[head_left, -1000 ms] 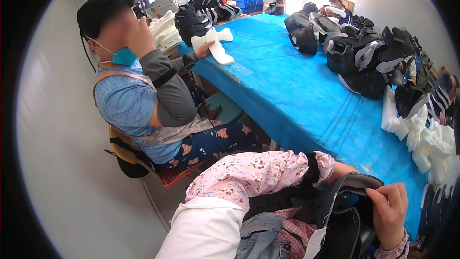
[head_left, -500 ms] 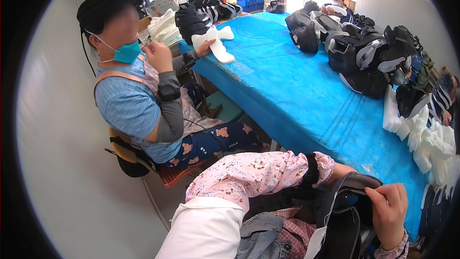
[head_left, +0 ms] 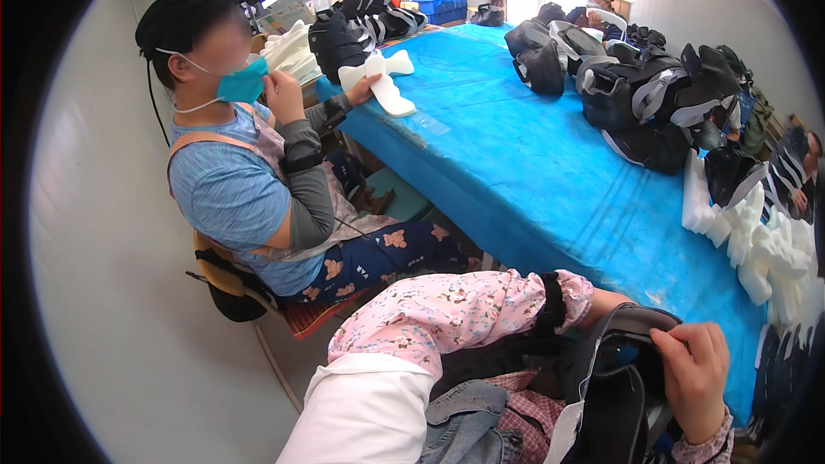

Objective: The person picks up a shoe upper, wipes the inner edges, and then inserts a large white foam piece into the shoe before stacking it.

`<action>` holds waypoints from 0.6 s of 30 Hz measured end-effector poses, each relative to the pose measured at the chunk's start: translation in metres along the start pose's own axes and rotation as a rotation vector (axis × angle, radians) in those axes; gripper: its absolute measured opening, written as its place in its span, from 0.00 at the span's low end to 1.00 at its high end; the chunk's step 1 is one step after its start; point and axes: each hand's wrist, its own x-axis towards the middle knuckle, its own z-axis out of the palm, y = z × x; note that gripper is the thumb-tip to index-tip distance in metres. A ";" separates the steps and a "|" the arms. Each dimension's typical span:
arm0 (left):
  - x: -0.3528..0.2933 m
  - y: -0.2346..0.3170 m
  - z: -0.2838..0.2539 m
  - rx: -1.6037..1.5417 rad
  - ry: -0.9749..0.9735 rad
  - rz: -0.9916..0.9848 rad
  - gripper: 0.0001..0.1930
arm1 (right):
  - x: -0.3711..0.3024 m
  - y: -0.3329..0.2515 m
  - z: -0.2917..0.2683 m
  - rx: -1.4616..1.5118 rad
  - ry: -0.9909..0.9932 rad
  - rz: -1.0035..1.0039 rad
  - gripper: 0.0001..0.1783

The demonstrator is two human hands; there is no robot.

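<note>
Close in front of me at the lower right is a black shoe upper [head_left: 608, 417] with a grey padded collar and a pale strip along one edge. My right hand [head_left: 694, 369] pinches the collar's rim on its right side, thumb and fingers closed. From the left, my arm in a pink flowered sleeve reaches to the upper's far side, where only the wrist and back of my left hand [head_left: 607, 304] show. The upper hides the fingers of that hand.
A blue-covered table [head_left: 481, 146] runs away from me. Black shoe uppers [head_left: 636, 90] are heaped on its right, beside white foam pieces [head_left: 773, 245]. At left a seated co-worker [head_left: 249, 172] holds white foam pieces [head_left: 387, 86]. Other people sit farther off.
The co-worker at left has brought a hand up to the face mask. My hands keep nearly the same hold on the shoe upper; the view has shifted slightly.
</note>
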 end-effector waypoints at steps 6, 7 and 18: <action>-0.018 -0.012 -0.001 -0.044 -0.018 0.068 0.23 | 0.013 0.005 0.025 0.037 0.092 0.136 0.18; -0.026 -0.020 -0.002 -0.057 -0.017 0.088 0.23 | 0.009 0.007 0.036 0.197 0.017 0.147 0.17; -0.135 -0.106 -0.034 -0.274 0.059 0.308 0.23 | 0.029 -0.025 0.127 0.533 -0.207 0.067 0.14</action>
